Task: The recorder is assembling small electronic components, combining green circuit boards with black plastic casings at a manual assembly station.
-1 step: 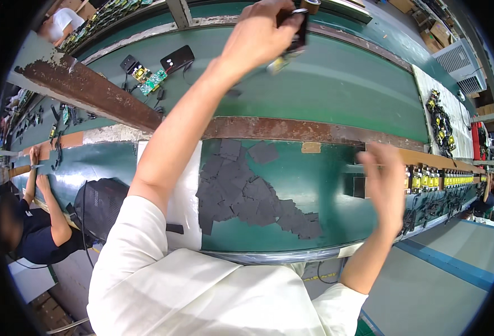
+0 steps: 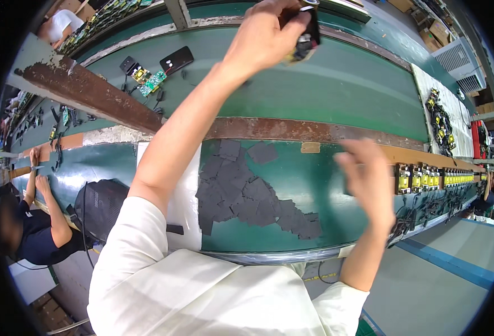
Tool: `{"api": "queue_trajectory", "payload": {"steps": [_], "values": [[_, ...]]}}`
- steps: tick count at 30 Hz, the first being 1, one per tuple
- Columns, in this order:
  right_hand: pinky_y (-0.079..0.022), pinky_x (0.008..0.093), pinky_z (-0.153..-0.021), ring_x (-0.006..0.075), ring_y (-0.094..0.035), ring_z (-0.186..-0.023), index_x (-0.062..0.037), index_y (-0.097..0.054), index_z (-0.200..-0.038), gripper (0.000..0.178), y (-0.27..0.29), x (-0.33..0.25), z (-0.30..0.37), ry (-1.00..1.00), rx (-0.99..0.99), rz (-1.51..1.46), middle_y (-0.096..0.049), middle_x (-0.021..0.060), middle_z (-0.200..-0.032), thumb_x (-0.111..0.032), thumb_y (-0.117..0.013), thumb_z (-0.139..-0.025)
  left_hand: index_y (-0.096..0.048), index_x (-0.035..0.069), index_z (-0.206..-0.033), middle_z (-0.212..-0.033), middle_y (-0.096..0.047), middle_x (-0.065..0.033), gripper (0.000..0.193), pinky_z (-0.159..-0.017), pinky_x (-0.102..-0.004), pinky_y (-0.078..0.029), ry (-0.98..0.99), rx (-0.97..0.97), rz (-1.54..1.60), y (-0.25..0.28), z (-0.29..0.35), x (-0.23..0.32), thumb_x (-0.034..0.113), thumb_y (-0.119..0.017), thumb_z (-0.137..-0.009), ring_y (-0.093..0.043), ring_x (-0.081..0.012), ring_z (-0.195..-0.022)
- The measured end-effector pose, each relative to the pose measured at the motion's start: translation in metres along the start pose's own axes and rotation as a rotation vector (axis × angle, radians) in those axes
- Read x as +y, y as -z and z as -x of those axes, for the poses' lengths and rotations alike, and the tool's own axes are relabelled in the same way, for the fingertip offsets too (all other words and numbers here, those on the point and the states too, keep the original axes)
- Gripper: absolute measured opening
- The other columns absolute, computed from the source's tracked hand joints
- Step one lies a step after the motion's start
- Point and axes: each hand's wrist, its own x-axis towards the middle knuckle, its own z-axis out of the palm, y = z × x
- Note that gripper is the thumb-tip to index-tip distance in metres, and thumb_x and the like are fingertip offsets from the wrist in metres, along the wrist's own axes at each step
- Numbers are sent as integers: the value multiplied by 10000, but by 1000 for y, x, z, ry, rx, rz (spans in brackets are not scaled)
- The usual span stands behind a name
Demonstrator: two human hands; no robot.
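Note:
At the far side of the belt, my left hand [image 2: 269, 33] is closed around a black-cased circuit board [image 2: 307, 42]. Yellow parts show at its lower end, while my fingers hide much of the rest. My right hand [image 2: 370, 182] hovers over the near bench, blurred, its fingers apart and nothing visible in them. A dark patch lies beneath it, too hidden to name. Between my arms, a loose heap of dark grey square sheets [image 2: 241, 193] covers part of the green bench.
A row of yellow-and-black circuit assemblies [image 2: 426, 178] lines the bench at right, with black cables in front. An opened green circuit board [image 2: 153, 83] and a black case [image 2: 177, 60] lie on the belt. A brown post [image 2: 90, 84] slants at left. A co-worker [image 2: 40, 229] sits beyond a black bag [image 2: 104, 210].
My left hand has shifted slightly right with the black-cased circuit board. My right hand has moved left, uncovering more of the assembly row and covering a dark square.

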Motion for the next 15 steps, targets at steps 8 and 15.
{"api": "queue_trajectory", "payload": {"steps": [8, 15], "values": [[-570, 484, -782, 401, -675, -939, -45, -608, -1095, 315, -129, -69, -49, 257, -235, 103, -588, 193, -1079, -92, -794, -845, -654, -7, -1050, -819, -680, -106, 297, -686, -301, -499, -142, -47, 79, -50, 39, -4, 288, -643, -1068, -607, -160, -723], [-527, 484, -722, 374, -677, -863, -18, -593, -813, 235, -118, -35, -38, 216, -236, -275, -603, 167, -889, -82, -819, -796, -638, -12, -1131, -848, -728, -116, 317, -590, -261, -502, 225, -82, 203, -57, 31, -44, 300, -602, -1084, -681, -133, -688]]}}
